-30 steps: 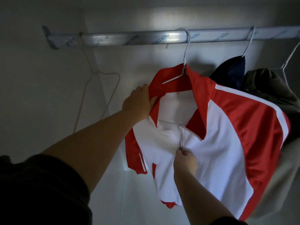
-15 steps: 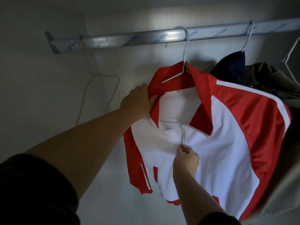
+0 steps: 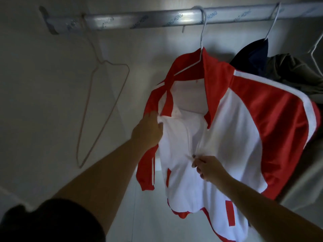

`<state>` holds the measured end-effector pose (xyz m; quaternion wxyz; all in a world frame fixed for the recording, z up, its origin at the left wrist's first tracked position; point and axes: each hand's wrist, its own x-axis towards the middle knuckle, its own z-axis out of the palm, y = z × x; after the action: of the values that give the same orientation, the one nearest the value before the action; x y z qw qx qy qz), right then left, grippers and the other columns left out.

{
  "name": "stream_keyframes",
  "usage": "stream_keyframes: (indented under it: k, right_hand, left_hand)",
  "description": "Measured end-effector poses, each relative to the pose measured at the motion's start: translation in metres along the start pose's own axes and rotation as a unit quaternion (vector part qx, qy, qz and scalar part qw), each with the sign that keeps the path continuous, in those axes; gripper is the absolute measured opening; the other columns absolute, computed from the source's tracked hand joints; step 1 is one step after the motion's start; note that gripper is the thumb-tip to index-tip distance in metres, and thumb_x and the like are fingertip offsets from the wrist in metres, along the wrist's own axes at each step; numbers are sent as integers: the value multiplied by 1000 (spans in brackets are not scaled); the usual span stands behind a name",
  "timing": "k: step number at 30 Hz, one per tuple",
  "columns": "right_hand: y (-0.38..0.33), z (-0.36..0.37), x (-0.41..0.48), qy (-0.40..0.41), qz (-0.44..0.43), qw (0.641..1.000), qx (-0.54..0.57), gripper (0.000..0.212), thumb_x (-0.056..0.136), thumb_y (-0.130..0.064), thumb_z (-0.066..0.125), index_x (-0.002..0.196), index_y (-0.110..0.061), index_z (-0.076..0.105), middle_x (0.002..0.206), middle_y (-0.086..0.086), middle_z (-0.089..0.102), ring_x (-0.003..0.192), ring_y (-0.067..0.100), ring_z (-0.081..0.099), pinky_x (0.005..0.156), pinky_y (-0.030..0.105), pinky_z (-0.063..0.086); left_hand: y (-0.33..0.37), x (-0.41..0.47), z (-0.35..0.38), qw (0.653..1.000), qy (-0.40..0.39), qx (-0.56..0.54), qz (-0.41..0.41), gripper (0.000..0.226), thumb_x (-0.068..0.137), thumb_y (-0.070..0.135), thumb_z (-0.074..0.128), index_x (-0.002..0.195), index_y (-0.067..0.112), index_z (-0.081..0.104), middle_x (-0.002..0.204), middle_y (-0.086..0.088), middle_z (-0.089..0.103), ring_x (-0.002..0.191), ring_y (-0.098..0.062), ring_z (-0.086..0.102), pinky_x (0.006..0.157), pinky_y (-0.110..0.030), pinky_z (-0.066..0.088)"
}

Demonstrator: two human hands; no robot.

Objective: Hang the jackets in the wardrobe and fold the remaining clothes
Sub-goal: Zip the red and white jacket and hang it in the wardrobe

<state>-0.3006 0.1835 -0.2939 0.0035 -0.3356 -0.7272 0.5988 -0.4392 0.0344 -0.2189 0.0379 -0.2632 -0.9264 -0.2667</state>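
The red-and-white jacket [image 3: 236, 137] hangs on a white wire hanger [image 3: 201, 37] hooked over the metal rail [image 3: 139, 16], just right of the rail's middle. Its collar is spread open and its front is partly zipped. Farther right along the rail, a dark navy garment [image 3: 251, 55] hangs on its own hanger, and an olive garment [image 3: 293, 72] bunches beside it. Below the rail's left end, a bare pinkish wire hanger [image 3: 104, 117] dangles against the pale side wall [image 3: 35, 84]. The wardrobe interior is dim, with a bright patch on the back wall [image 3: 148, 49] behind the rail. Your left hand [image 3: 148, 131] reaches up with the arm extended and grips the jacket's left front edge under the collar, fingertips tucked into the fabric. Your right hand [image 3: 208, 167], lower, pinches the jacket at the zipper line mid-chest, where the fabric puckers toward the fingers.
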Motion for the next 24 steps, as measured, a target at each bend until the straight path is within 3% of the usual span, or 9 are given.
stream_keyframes:
  k: [4, 8, 10, 14, 19, 24]
  right_hand:
    - [-14, -17, -5, -42, 40, 996, -64, 34, 94, -8, 49, 63, -5, 62, 42, 0, 42, 36, 10, 34, 37, 15, 23]
    - [-26, -17, -7, -80, 89, 987, -105, 37, 93, -10, 45, 59, -10, 57, 39, -2, 41, 37, 12, 31, 44, 20, 17]
    - [-30, -17, -11, -100, 86, 986, -103, 35, 93, -12, 44, 60, -11, 57, 41, -3, 42, 36, 10, 31, 40, 19, 17]
    - [-32, -16, -21, -131, 47, 990, -21, 34, 95, -12, 40, 65, -10, 56, 45, -3, 42, 37, 8, 30, 35, 18, 19]
    - [-71, -17, -29, -114, -26, 986, 116, 32, 96, -8, 38, 69, -11, 56, 48, -3, 42, 38, 7, 28, 35, 17, 22]
    - [-111, -16, -36, -121, -103, 975, 154, 34, 96, -7, 36, 69, -11, 57, 51, -2, 46, 38, 7, 31, 35, 19, 22]
  left_hand:
    - [-22, -53, 70, 994, -97, -10, -51, 21, 95, 30, 48, 110, 17, 53, 105, -1, 60, 99, -21, 61, 87, -34, 51]
    - [-7, -91, 123, 987, -146, -62, -17, 41, 85, 51, 57, 115, 23, 53, 112, 9, 60, 96, -7, 56, 81, -21, 44]
    - [10, -97, 138, 988, -129, -80, -14, 42, 85, 56, 56, 110, 22, 56, 104, 10, 64, 92, -7, 60, 80, -20, 46]
    - [24, -96, 151, 999, -23, -35, -28, 34, 96, 45, 44, 103, 17, 63, 94, 5, 70, 85, -9, 66, 82, -17, 48]
    - [11, -97, 150, 998, -43, -8, -55, 34, 95, 46, 47, 104, 19, 66, 103, 6, 71, 90, -10, 66, 88, -20, 47]
    - [3, -94, 143, 996, -47, 3, -71, 31, 94, 44, 51, 103, 19, 67, 98, 5, 71, 88, -11, 67, 84, -20, 49]
